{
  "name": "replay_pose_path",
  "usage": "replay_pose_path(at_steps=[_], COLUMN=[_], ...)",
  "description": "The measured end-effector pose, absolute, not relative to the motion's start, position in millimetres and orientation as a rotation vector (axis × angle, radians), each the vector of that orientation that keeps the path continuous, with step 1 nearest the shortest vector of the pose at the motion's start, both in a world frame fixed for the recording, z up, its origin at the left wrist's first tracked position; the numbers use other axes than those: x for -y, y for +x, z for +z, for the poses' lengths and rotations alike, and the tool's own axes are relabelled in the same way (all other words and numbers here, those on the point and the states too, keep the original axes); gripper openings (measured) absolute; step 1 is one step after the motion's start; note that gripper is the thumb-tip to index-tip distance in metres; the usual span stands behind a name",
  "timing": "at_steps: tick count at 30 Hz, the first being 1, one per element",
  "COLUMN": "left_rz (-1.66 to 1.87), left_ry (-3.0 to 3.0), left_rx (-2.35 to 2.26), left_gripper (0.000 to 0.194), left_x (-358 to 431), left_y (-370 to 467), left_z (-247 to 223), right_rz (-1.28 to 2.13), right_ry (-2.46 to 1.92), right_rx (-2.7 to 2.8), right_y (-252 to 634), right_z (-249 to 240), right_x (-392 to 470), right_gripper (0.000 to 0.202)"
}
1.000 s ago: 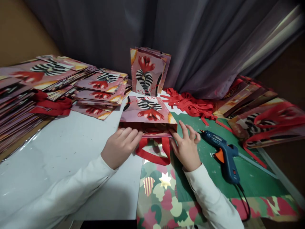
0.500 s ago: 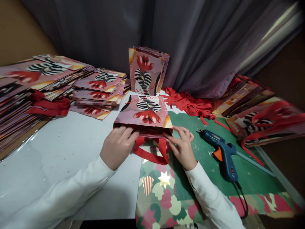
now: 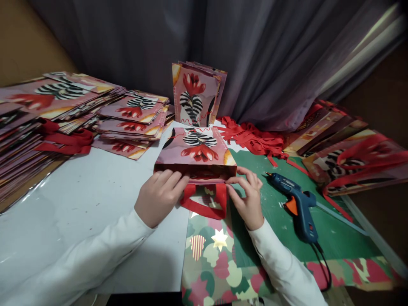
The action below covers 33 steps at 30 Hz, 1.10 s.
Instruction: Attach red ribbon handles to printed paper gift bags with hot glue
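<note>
A pink paper bag (image 3: 197, 146) with a zebra-striped bow and red flower lies in the middle, its dark mouth facing me. From its lower edge a red ribbon handle (image 3: 204, 209) loops toward me over the patterned paper. My left hand (image 3: 162, 196) grips the left side of the mouth, some fingertips hidden inside. At the right corner, my right hand (image 3: 247, 195) holds the bag's edge between thumb and fingers. The blue glue gun (image 3: 298, 204) lies on the green mat to the right of my right hand.
Stacks of flat printed bags (image 3: 60, 95) fill the left, with red ribbon (image 3: 70, 140) on them. A bag (image 3: 196, 95) stands at the back, beside a red ribbon pile (image 3: 251, 136). Bags with red handles (image 3: 350, 163) lie at the far right.
The bag's mouth has opened wider and its right corner has shifted right. My right hand has moved slightly right with it.
</note>
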<state>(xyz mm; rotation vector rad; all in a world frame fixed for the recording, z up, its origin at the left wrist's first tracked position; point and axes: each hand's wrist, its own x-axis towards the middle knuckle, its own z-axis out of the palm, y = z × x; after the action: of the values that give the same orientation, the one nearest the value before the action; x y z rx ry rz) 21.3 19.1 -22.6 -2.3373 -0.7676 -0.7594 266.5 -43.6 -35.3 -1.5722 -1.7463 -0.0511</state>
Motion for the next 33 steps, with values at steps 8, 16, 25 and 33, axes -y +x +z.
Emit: replay_pose_path(at_steps=[8, 16, 25, 33], left_rz=[-0.772, -0.76, -0.751, -0.743], left_ry=[-2.341, -2.366, -2.36, -2.388], left_rx=[0.757, 0.827, 0.808, 0.805], left_gripper=[0.02, 0.018, 0.018, 0.019], left_x=[-15.0, -18.9, -19.5, -19.4], left_y=[20.5, 18.9, 17.1, 18.1], left_z=[-21.6, -19.1, -18.5, -19.8], right_rz=[-0.225, -0.03, 0.024, -0.163], right_ry=[-1.618, -1.447, -1.379, -1.376], right_rx=[1.942, 2.1, 2.054, 1.866], right_y=[266.8, 281.8, 287.6, 277.2], right_z=[-38.3, -26.2, -25.0, -25.1], right_x=[44.1, 43.0, 45.2, 49.1], right_gripper=[0.035, 0.031, 0.024, 0.012])
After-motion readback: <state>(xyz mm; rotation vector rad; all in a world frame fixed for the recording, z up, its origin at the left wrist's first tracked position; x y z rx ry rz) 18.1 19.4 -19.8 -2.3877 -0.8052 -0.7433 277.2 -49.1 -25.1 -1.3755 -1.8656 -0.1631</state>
